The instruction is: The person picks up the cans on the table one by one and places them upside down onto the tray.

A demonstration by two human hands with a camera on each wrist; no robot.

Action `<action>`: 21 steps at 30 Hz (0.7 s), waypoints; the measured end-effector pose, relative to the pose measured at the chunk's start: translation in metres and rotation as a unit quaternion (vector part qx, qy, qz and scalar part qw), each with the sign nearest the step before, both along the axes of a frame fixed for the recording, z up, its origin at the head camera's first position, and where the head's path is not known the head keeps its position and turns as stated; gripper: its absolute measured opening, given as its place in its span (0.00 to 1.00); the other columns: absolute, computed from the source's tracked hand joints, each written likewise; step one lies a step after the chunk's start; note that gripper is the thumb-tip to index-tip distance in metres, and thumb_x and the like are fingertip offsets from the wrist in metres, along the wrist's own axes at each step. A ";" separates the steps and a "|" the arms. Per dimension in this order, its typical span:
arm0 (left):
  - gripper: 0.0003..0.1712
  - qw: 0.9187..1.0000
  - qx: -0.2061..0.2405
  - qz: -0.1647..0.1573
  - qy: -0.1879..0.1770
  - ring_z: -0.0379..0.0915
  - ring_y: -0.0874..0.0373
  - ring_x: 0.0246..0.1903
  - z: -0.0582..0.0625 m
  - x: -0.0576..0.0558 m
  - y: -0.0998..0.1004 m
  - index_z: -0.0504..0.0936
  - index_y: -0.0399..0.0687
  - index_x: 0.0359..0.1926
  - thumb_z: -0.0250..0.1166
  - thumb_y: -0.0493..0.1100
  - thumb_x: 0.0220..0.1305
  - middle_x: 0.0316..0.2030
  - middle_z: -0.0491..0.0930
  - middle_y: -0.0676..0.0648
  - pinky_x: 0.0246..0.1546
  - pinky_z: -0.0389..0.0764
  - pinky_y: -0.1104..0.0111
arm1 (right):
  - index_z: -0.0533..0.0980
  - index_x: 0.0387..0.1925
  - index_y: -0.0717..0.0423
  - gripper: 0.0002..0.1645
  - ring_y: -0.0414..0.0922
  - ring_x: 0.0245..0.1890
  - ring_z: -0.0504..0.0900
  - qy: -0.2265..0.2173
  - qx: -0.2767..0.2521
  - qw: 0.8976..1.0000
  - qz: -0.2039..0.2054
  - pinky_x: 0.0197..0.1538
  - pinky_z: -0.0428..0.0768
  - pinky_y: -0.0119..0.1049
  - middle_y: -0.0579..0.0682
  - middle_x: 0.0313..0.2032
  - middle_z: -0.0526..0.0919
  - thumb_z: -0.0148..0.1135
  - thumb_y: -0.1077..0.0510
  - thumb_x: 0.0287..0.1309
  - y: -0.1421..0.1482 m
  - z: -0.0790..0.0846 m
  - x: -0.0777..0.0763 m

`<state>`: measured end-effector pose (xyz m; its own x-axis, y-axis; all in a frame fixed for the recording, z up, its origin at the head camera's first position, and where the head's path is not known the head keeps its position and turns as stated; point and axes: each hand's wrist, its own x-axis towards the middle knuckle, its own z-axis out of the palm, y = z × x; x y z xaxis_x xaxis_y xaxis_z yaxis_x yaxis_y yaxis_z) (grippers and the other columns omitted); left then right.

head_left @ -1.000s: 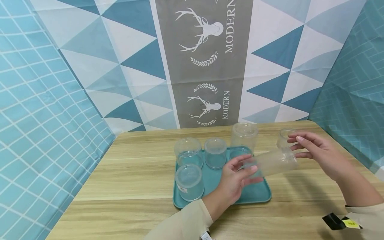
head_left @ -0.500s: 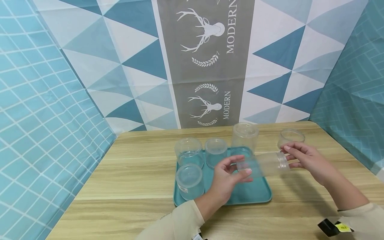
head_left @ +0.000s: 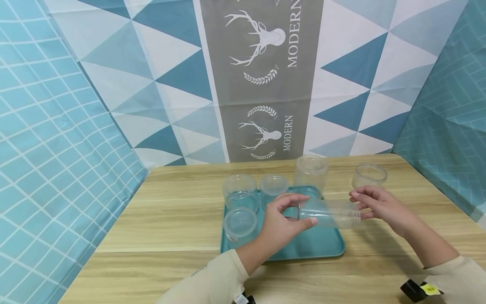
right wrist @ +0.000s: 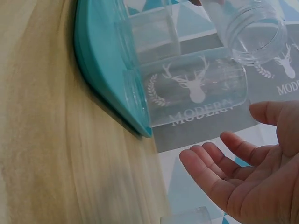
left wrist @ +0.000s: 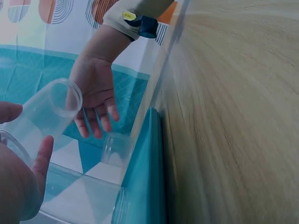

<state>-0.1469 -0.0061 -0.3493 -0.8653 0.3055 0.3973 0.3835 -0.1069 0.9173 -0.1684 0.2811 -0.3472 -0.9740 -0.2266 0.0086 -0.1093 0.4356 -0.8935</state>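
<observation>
A clear, empty-looking plastic jar (head_left: 332,214) lies sideways in the air above the teal tray (head_left: 326,247). My left hand (head_left: 279,221) grips its base end between thumb and fingers. The jar's threaded, uncovered mouth faces right, towards my right hand (head_left: 383,207). In the right wrist view my right hand (right wrist: 257,172) has loosely bent fingers and holds nothing, standing apart from the jar (right wrist: 217,14). The left wrist view shows the right palm (left wrist: 98,91) facing the camera, fingers spread, just past the jar's rim.
On the tray stand several clear jars: a wide one (head_left: 239,190), a small one (head_left: 274,185), one at front left (head_left: 240,226) and a tall one (head_left: 311,169) at the back. A short clear container (head_left: 369,175) stands on the wooden table (head_left: 163,236), right of the tray.
Both hands have shifted left and down with the jar. Its mouth end, tilted upward before, now sits slightly lower than its base. The short container at the right is more exposed.
</observation>
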 end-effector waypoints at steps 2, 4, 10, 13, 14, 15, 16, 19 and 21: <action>0.22 1.000 -0.017 0.009 0.009 0.74 0.54 0.45 0.002 0.001 -0.002 0.85 0.43 0.47 0.77 0.32 0.48 0.46 0.78 0.53 0.33 0.84 0.67 | 0.62 0.61 0.77 0.30 0.41 0.42 0.77 -0.009 -0.002 1.000 0.008 0.41 0.83 0.37 0.68 0.54 0.71 0.47 0.52 0.75 -0.002 -0.001 0.000; 0.22 0.999 -0.033 0.018 0.018 0.74 0.55 0.44 0.004 0.001 -0.004 0.86 0.45 0.46 0.77 0.33 0.47 0.45 0.78 0.53 0.33 0.85 0.67 | 0.62 0.60 0.78 0.30 0.42 0.42 0.77 -0.017 -0.004 1.000 0.018 0.42 0.83 0.36 0.68 0.54 0.72 0.47 0.52 0.75 -0.004 -0.003 -0.001; 0.21 0.996 -0.073 0.031 0.032 0.71 0.62 0.42 0.009 0.002 -0.010 0.87 0.47 0.44 0.78 0.35 0.46 0.42 0.77 0.53 0.31 0.84 0.69 | 0.62 0.58 0.79 0.30 0.45 0.42 0.80 -0.037 0.004 0.999 0.034 0.44 0.83 0.36 0.65 0.51 0.74 0.50 0.53 0.73 -0.009 -0.008 -0.003; 0.21 0.993 -0.102 0.038 0.046 0.70 0.63 0.41 0.011 0.001 -0.011 0.87 0.49 0.43 0.79 0.36 0.45 0.40 0.77 0.54 0.30 0.83 0.70 | 0.62 0.59 0.81 0.31 0.48 0.44 0.80 -0.047 0.005 0.998 0.044 0.45 0.83 0.37 0.66 0.52 0.74 0.51 0.54 0.72 -0.011 -0.011 -0.004; 0.21 0.991 -0.115 0.043 0.054 0.70 0.64 0.41 0.012 0.001 -0.011 0.87 0.50 0.43 0.79 0.37 0.44 0.40 0.78 0.55 0.30 0.83 0.71 | 0.62 0.59 0.81 0.31 0.48 0.44 0.80 -0.051 0.004 0.998 0.047 0.45 0.83 0.38 0.67 0.52 0.74 0.51 0.55 0.72 -0.012 -0.013 -0.005; 0.21 0.989 -0.126 0.047 0.063 0.71 0.64 0.40 0.013 0.001 -0.012 0.87 0.51 0.43 0.79 0.37 0.44 0.40 0.78 0.56 0.32 0.82 0.71 | 0.62 0.59 0.82 0.31 0.49 0.44 0.80 -0.055 0.004 0.997 0.050 0.45 0.83 0.39 0.67 0.52 0.74 0.52 0.55 0.72 -0.013 -0.014 -0.005; 0.21 0.987 -0.138 0.050 0.070 0.71 0.65 0.40 0.014 0.001 -0.012 0.88 0.51 0.43 0.80 0.37 0.43 0.41 0.79 0.57 0.34 0.81 0.71 | 0.61 0.60 0.82 0.31 0.49 0.44 0.80 -0.061 0.003 0.997 0.053 0.45 0.83 0.39 0.67 0.52 0.74 0.52 0.56 0.71 -0.013 -0.016 -0.006; 0.22 0.978 -0.179 0.054 0.095 0.71 0.67 0.40 0.017 -0.001 -0.014 0.88 0.53 0.42 0.80 0.39 0.42 0.41 0.80 0.59 0.38 0.79 0.71 | 0.58 0.62 0.83 0.32 0.50 0.45 0.80 -0.077 0.000 0.995 0.058 0.45 0.83 0.41 0.69 0.52 0.73 0.53 0.60 0.70 -0.015 -0.019 -0.008; 0.22 0.969 -0.214 0.049 0.111 0.71 0.67 0.40 0.021 -0.002 -0.015 0.88 0.54 0.43 0.80 0.40 0.42 0.40 0.80 0.60 0.39 0.77 0.72 | 0.55 0.64 0.83 0.35 0.50 0.44 0.80 -0.090 0.001 0.995 0.053 0.44 0.84 0.41 0.70 0.52 0.71 0.56 0.61 0.68 -0.017 -0.021 -0.010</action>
<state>-0.1489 -0.0213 -0.3287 -0.8058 0.4039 0.4331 0.5663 0.3113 0.7631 -0.1780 0.2643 -0.3682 -0.9302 -0.3287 -0.1636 0.0061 0.4316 -0.9020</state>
